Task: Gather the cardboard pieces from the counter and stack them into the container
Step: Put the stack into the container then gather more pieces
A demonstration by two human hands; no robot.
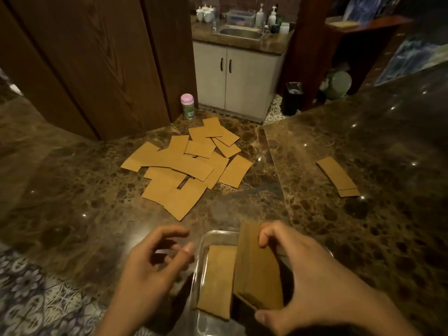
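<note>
At bottom centre the right hand (pixel 312 277) pinches a tilted cardboard piece (pixel 257 270) over the clear container (pixel 218 235), perhaps touching the flat piece (pixel 218 277) inside. The left hand (pixel 150 267) hovers relaxed and empty. The cardboard pile (pixel 184 166) lies mid-frame.

Cardboard piece (pixel 257 270) over clear container (pixel 218 232)

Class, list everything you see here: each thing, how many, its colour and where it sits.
counter: one, brown marble
container: one, clear, near counter edge
loose cardboard pieces: roughly a dozen, tan, overlapping mid-counter
small cardboard stack: one, tan, counter's right
flat cardboard: one, tan, lying in container
held cardboard: count unclear, tan, tilted over container
bottle: one, green, pink lid, counter's back
sink: one, steel, far back
cabinet: one, white, under sink
bin: one, black, floor
left hand: open, beside container
right hand: grips held cardboard
</note>
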